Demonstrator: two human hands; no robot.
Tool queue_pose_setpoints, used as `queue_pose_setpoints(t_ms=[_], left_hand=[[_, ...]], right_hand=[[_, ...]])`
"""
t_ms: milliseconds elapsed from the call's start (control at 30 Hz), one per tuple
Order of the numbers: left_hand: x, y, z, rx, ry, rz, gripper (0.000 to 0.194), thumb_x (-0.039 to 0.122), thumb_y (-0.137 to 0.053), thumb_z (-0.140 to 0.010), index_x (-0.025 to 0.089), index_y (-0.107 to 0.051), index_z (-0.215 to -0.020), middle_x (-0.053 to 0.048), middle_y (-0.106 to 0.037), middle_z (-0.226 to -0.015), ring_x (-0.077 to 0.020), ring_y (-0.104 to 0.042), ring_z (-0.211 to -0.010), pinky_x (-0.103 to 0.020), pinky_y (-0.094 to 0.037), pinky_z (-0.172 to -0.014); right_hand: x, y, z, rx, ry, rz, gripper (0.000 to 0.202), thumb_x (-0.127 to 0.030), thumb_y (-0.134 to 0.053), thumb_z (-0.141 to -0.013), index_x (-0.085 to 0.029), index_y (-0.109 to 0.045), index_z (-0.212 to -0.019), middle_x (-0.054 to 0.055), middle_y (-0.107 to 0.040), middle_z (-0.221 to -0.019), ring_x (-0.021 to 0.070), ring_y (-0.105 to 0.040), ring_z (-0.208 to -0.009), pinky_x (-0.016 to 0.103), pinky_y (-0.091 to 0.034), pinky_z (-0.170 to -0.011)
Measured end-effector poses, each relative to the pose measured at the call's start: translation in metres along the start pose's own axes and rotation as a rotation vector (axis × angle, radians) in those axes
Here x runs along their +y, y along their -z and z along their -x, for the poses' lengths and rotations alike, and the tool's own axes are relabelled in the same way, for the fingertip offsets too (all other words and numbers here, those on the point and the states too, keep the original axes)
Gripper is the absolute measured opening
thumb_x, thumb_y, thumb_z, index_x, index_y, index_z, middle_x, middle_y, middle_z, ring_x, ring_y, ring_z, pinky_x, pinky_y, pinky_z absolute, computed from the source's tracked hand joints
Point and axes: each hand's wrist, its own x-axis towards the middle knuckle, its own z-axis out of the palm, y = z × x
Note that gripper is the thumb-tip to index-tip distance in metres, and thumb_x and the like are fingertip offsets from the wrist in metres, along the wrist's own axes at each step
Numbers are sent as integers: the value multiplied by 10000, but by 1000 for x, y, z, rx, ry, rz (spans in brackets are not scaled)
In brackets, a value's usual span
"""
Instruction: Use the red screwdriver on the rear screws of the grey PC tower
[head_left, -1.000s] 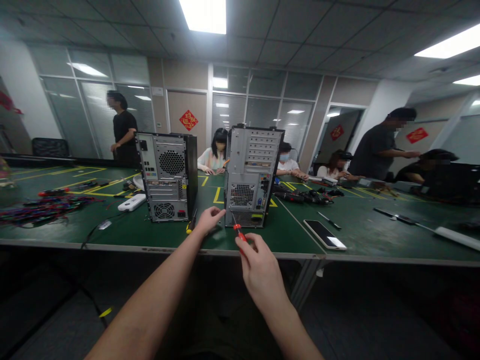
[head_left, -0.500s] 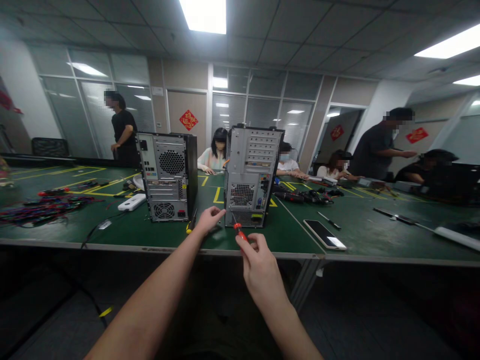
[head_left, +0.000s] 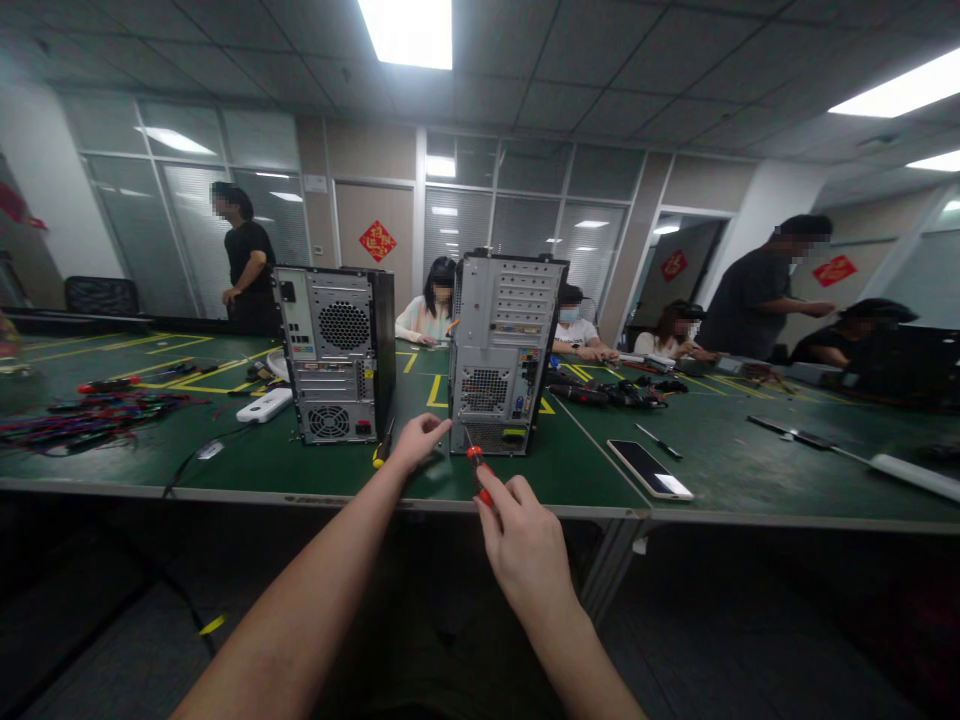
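Two computer cases stand upright on the green table (head_left: 577,470), their rear panels facing me. My right hand (head_left: 521,525) grips a red screwdriver (head_left: 475,458), its shaft reaching up to the lower left of the right case (head_left: 480,340). Beside that case's bottom left corner is my left hand (head_left: 421,440), thumb and fingers drawn together at the edge; anything between them is too small to make out. Just left of this hand, a yellow-handled screwdriver (head_left: 381,452) lies near the left case (head_left: 330,350).
A phone (head_left: 649,469) and a thin tool (head_left: 658,441) lie to the right. Black cables (head_left: 615,390) sit behind them. At the left are a wire bundle (head_left: 90,415) and a white device (head_left: 265,405). Several people are around the table's far side.
My right hand has shifted slightly right, and its fingers sit differently on the red screwdriver's handle. My left hand has stayed in place.
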Motion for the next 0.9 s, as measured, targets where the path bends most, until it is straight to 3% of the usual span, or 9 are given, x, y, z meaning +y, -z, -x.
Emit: queue_pose_setpoints(t_ms=[233, 500, 667, 800, 900], left_hand=[[-3, -1, -1, 12, -9, 2, 495, 678, -683, -765, 184, -655, -756, -15, -635, -696, -180, -572, -710, -284, -410, -660], [-1, -1, -1, 1, -13, 28, 521, 700, -679, -745, 181, -635, -745, -7, -620, -687, -164, -550, -678, -290, -409, -673], [-2, -1, -1, 6, -7, 23, 523, 697, -685, -749, 176, -643, -748, -8, -624, -686, -165, -551, -678, -286, -408, -660], [-2, -1, 0, 10, -1, 17, 503, 681, -681, -758, 179, -641, -746, -4, -621, -687, -163, -547, -677, -284, -403, -656], [-2, -1, 0, 8, -8, 19, 500, 682, -678, -758, 184, -638, -745, -4, -616, -687, -164, -545, -678, -287, -402, -661]], right_hand=[[4, -9, 1, 65, -124, -144, 340, -402, -532, -1051, -128, -686, -1181, 47, -716, -774, 164, -668, -608, 252, -472, -594], [1, 0, 1, 40, 11, 34, 368, -246, -464, -1054, -237, -670, -1360, 43, -638, -893, 152, -635, -639, 246, -440, -575], [-1, -2, 2, 29, -28, -59, 375, -267, -468, -1052, -149, -638, -1365, 72, -699, -914, 176, -686, -686, 263, -501, -618], [1, -8, 1, 54, -127, -114, 388, -393, -496, -1060, -95, -672, -1235, 63, -719, -773, 177, -675, -596, 267, -496, -579], [2, -6, 0, 44, -68, -90, 379, -353, -489, -1062, -117, -666, -1300, 63, -711, -823, 171, -673, -622, 260, -482, -581]])
